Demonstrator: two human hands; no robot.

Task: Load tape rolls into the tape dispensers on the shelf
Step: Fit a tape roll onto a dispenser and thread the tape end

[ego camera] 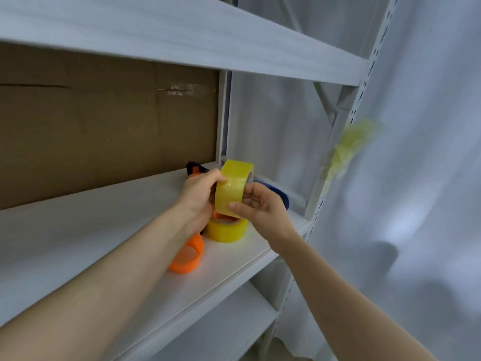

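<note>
I hold a yellow tape roll (234, 186) upright above the white shelf (78, 230), near its right end. My left hand (200, 194) grips its left side with the thumb on the rim. My right hand (260, 204) pinches its lower right edge. Below it a second yellow tape roll (226, 230) lies flat on the shelf. An orange tape dispenser (188, 254) sits under my left wrist, partly hidden. Another orange and dark dispenser (195, 169) shows behind my left hand. A blue dispenser (278, 192) is partly hidden behind my right hand.
A brown cardboard sheet (104, 121) backs the shelf on the left. Another white shelf (182, 29) hangs overhead. A perforated white upright (346, 142) with crumpled yellow tape (351, 144) stuck on it stands at the right. A white cloth (416, 178) hangs behind.
</note>
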